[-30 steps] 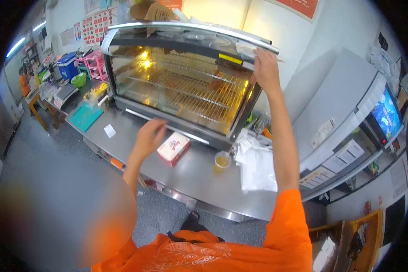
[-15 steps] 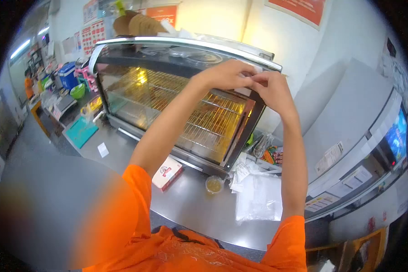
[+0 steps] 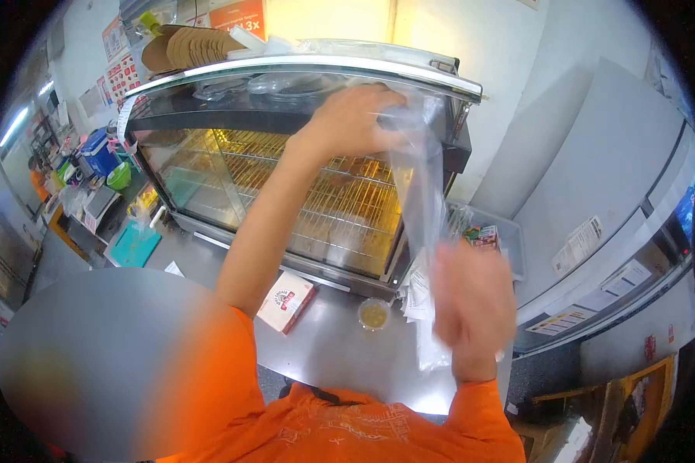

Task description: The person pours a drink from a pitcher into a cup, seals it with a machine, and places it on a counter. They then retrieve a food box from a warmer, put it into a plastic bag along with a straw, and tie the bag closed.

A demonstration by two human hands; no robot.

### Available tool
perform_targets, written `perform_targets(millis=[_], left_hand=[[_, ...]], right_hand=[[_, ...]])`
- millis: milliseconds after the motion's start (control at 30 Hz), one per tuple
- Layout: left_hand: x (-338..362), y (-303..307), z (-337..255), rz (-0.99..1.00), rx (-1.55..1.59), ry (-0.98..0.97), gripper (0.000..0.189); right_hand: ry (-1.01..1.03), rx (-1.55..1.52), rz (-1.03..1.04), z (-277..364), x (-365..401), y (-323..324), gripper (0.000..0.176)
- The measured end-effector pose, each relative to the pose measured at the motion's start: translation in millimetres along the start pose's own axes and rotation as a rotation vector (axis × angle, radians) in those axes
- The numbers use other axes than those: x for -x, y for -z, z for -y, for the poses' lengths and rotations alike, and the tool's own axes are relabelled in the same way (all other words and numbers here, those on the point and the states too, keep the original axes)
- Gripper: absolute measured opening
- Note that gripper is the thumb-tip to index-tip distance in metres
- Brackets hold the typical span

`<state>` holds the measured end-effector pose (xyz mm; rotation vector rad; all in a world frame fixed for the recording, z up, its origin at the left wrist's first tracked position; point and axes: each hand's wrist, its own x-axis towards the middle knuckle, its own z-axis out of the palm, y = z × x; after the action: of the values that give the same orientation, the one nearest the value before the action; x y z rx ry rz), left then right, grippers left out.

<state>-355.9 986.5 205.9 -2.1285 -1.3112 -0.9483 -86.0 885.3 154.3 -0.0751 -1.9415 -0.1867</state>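
Note:
A clear plastic bag stretches between my two hands, in front of the right end of a glass display case with lit wire racks. My left hand is closed on the bag's upper end, near the top of the case. Lower down, my right hand is blurred by motion, its fingers closed round the bag's lower end. Below the case, a small white and red box and a round clear cup of yellowish contents stand on the metal counter.
White papers and plastic lie right of the cup, partly behind my right hand. Behind them is a clear bin with packets. A teal board lies at the left. Far left, a person in orange stands. A grey cabinet rises at the right.
My hands have moved apart, the right one down toward the counter, and the clear bag is now stretched out between them. The view has shifted slightly.

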Motion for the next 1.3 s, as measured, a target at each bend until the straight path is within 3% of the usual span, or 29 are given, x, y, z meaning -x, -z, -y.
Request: perform_targets(millis=[100, 133, 200, 233, 267, 300, 333, 367, 400, 500, 567, 633, 667, 700, 767, 867, 933, 967, 1033, 1167, 1233, 1267, 1300], left_hand=[[5, 15, -12, 0.031, 0.023, 0.087, 0.051], [13, 21, -21, 0.04, 0.031, 0.098, 0.051], [45, 36, -49, -0.209, 0.324, -0.076, 0.048], [78, 41, -75, -0.165, 0.564, -0.004, 0.046], [117, 23, -95, 0.063, 1.069, -0.016, 0.062], [156, 5, -114, 0.293, 1.539, 0.088, 0.08], [183, -9, -138, 0.425, 1.692, 0.164, 0.087], [209, -23, -162, 0.553, 1.83, 0.265, 0.094], [231, -30, -176, 0.726, 2.072, 0.503, 0.095], [291, -41, -174, 0.807, 2.244, 0.782, 0.084], [321, -47, -177, 0.803, 1.897, 0.84, 0.05], [335, -47, -157, 0.979, 1.558, 1.379, 0.022], [383, -75, -150, 0.479, 1.994, 1.37, 0.012], [381, -80, -159, 0.038, 2.084, 1.505, 0.011], [380, -86, -160, 0.141, 1.984, 1.548, 0.01], [392, -89, -166, 0.287, 1.77, 1.564, 0.007], [410, -94, -161, 0.178, 1.98, 1.337, 0.014], [403, -89, -164, 0.204, 1.984, 1.341, 0.014], [379, -77, -169, 0.151, 1.913, 1.532, 0.024], [387, -85, -160, 0.168, 1.886, 1.372, 0.032], [392, -91, -156, 0.044, 2.065, 1.324, 0.035], [390, -91, -157, 0.062, 2.071, 1.318, 0.035], [390, -91, -159, 0.049, 1.949, 1.469, 0.033]], right_hand=[[0.044, -0.209, -0.01, 29, 20, 23, 0.011], [-0.078, -0.292, -0.098, 31, 25, 24, 0.013], [-0.214, -0.367, -0.179, 36, 37, 18, 0.017], [-0.446, -0.409, -0.394, 41, 47, 6, 0.022], [-0.682, -0.44, -0.619, 45, 61, -4, 0.026], [-0.798, -0.55, -0.604, 47, 84, -3, 0.022], [-0.826, -0.535, -0.611, 47, 103, -4, 0.022], [-0.969, -0.424, -0.371, 48, 121, -4, 0.017], [-1.111, -0.311, -0.117, 52, 136, -3, 0.014], [-1.14, -0.152, 0.061, 46, 170, -7, 0.012], [-1.277, -0.149, 0.069, 44, 188, -6, 0.013], [-1.402, -0.182, -0.016, 44, 209, -9, 0.013], [-1.473, -0.251, -0.109, 45, 217, -11, 0.012], [-1.491, -0.226, -0.121, 48, 221, -13, 0.012], [-1.626, -0.323, -0.107, 58, 227, -23, 0.016], [-1.637, -0.417, -0.164, 71, 246, -43, 0.018], [-1.618, -0.374, -0.097, 74, 257, -47, 0.017], [-1.583, -0.349, -0.009, 76, 261, -48, 0.017], [-1.636, -0.342, 0.001, 77, 265, -48, 0.018], [-1.653, -0.244, -0.05, 76, 273, -51, 0.018], [-1.648, -0.229, -0.117, 73, 273, -51, 0.018], [-1.644, -0.22, -0.174, 72, 274, -50, 0.017], [-1.647, -0.21, -0.186, 72, 274, -49, 0.017]])
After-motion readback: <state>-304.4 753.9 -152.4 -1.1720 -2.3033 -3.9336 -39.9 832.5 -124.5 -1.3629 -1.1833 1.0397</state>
